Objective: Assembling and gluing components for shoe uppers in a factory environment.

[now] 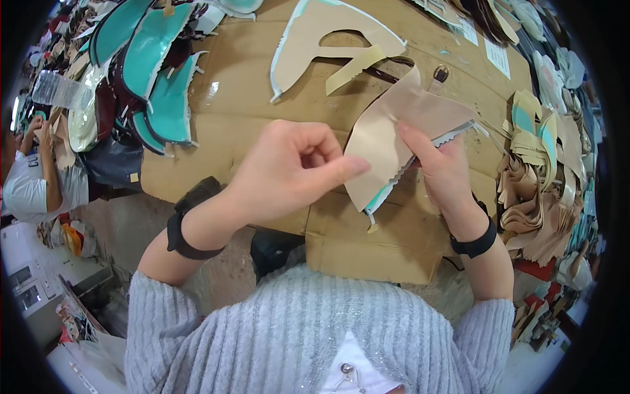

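A curved tan leather shoe-upper piece with a teal lining and zigzag edge is held up over the cardboard-covered table. My left hand pinches its left edge between thumb and forefinger. My right hand grips it from the right, fingers over the face and thumb behind. Both wrists wear black bands.
Another tan cut piece lies flat further back on the table. Teal-lined pieces are stacked at the back left, and tan and teal pieces are heaped at the right. A clear plastic bottle lies far left, near another person in white.
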A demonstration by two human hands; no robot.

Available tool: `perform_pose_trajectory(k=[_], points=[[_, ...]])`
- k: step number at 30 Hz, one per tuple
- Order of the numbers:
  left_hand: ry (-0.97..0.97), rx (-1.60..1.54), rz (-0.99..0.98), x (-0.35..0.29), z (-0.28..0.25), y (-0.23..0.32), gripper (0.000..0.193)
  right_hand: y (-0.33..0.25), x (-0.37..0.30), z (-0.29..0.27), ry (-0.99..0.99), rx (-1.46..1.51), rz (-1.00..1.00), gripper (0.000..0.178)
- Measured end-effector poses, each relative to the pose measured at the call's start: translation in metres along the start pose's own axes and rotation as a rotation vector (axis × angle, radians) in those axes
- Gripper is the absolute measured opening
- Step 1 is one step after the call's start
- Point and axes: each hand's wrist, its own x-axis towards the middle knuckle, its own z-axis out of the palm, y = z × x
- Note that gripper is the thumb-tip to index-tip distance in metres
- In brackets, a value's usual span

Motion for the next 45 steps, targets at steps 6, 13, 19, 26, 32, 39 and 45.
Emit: perform_pose_trajectory(k=[6, 13, 19, 26, 32, 39, 45], points=[[-0.018, -0.169, -0.034, 0.006, -0.002, -0.003, 0.023, -0.008, -0.001, 0.003, 0.002, 0.109, 0.119, 0.019], [-0.061, -0.301, -0.034, 0.008, -0.008, 0.0, 0.026, -0.009, -0.001, 0.006, 0.02, 0.246, 0.069, 0.025], [-0.023, -0.13, 0.07, 0.005, -0.007, -0.006, 0.026, -0.006, -0.005, 0.006, 0.052, 0.198, 0.023, 0.017], [0.252, 0.086, 0.344, 0.028, 0.004, 0.003, 0.021, -0.006, -0.011, 0.013, 0.01, 0.081, -0.102, 0.012], [0.163, 0.259, 0.345, 0.046, 0.004, 0.007, 0.021, -0.01, -0.013, 0.022, 0.0, 0.025, -0.122, 0.015], [0.033, -0.142, 0.26, 0.05, 0.005, 0.006, 0.024, -0.02, -0.01, 0.01, -0.06, 0.164, 0.082, 0.022], [0.13, -0.176, 0.135, 0.055, -0.005, -0.004, 0.029, -0.01, -0.003, -0.016, 0.061, -0.1, -0.333, 0.032]])
